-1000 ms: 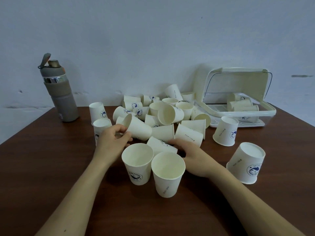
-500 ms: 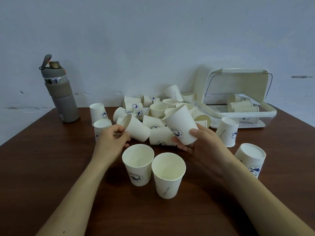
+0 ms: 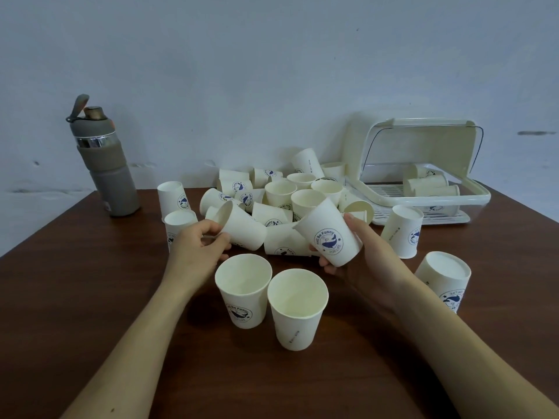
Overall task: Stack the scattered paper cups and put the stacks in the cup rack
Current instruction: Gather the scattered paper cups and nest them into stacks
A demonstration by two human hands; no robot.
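Observation:
Several white paper cups with a blue whale logo lie in a heap (image 3: 290, 195) at the back middle of the brown table (image 3: 75, 297). My left hand (image 3: 198, 246) grips a tilted cup (image 3: 245, 226) at the heap's front. My right hand (image 3: 363, 252) holds another tilted cup (image 3: 328, 235), lifted off the table with its logo facing me. Two upright cups (image 3: 243, 287) (image 3: 298, 306) stand side by side in front of my hands. The white cup rack (image 3: 423, 195), its lid raised, sits at the back right with a few cups lying inside.
A grey water bottle (image 3: 102, 158) stands at the back left beside the wall. Upside-down cups stand at the right (image 3: 403, 231) (image 3: 444, 279), and two more cups (image 3: 172, 196) (image 3: 180, 225) stand left of the heap. The table's left edge runs diagonally.
My right hand picked a cup out of the heap, raised it and turned its logo toward me. My left hand kept its hold on the tilted cup.

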